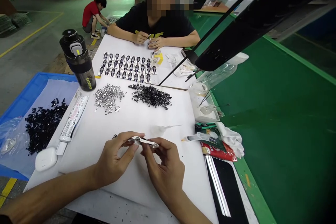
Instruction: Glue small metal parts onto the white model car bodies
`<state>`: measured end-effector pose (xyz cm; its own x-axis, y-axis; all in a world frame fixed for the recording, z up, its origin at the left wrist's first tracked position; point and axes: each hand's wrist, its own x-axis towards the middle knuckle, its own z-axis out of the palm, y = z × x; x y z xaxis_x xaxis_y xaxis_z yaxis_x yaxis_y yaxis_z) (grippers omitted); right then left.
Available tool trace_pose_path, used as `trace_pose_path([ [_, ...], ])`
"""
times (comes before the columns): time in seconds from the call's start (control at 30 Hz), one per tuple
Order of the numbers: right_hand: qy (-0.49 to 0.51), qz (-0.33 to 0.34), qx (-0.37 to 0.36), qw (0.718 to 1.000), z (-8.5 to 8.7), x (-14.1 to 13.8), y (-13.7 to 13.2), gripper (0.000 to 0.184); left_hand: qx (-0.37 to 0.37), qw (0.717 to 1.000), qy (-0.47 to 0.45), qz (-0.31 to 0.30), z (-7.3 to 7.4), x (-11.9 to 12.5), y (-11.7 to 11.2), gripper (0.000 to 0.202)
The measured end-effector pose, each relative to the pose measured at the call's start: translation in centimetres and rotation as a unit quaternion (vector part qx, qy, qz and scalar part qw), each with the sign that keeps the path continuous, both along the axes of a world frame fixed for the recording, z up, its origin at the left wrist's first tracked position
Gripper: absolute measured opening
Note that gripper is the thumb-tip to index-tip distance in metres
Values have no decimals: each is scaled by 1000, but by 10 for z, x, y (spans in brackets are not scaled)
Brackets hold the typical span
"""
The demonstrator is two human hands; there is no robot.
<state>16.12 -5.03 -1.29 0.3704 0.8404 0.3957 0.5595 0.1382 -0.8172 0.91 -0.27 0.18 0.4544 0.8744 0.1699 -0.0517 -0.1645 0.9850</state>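
Above the front of the white work board (86, 157), a small flat part (143, 141) with a white edge and dark, shiny areas is pinched between both hands. My left hand (112, 162) grips its left end between thumb and fingertips. At the right end, the thumb and fingers of my right hand (166, 168) close on it. My fingers hide some of the part. Beyond my hands lie a pile of small silver pieces (109, 97) and a pile of small black pieces (153, 96). One loose black piece (114, 136) rests just behind my left hand.
Across the table, a person handles something small beside rows of dark-and-white pieces (126, 68). To the left stand a drink bottle (78, 59), a white tube (72, 120) and a blue tray (39, 76). A syringe (202, 135) lies right. A black lamp-like arm (236, 24) hangs overhead.
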Motion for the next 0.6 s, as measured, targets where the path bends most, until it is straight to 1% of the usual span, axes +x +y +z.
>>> trace_pose_path([
  [0.1, -110, -29, 67, 991, -5, 5, 2, 13, 2, 1000, 3, 9, 2, -1, 2, 22],
  [0.2, -174, -6, 128, 976, -7, 9, 3, 12, 3, 999, 6, 41, 4, -1, 1, 16],
  [0.27, -195, 33, 122, 973, -5, 11, 2, 14, 21, 999, -1, 44, 3, -2, -2, 16],
  [0.37, -211, 94, 69, 971, 4, 12, 0, 19, 40, 998, -24, 35, 2, -2, -7, 19],
  [0.4, -215, 105, 68, 968, 7, 12, 0, 21, 40, 998, -35, 30, 2, -2, -8, 20],
  [0.5, -222, 90, 123, 963, 11, 10, -2, 26, 42, 997, -56, 29, 3, -3, -12, 20],
  [0.6, -207, 79, 135, 966, 7, 10, -4, 30, 68, 995, -49, 52, 3, -2, -13, 18],
])
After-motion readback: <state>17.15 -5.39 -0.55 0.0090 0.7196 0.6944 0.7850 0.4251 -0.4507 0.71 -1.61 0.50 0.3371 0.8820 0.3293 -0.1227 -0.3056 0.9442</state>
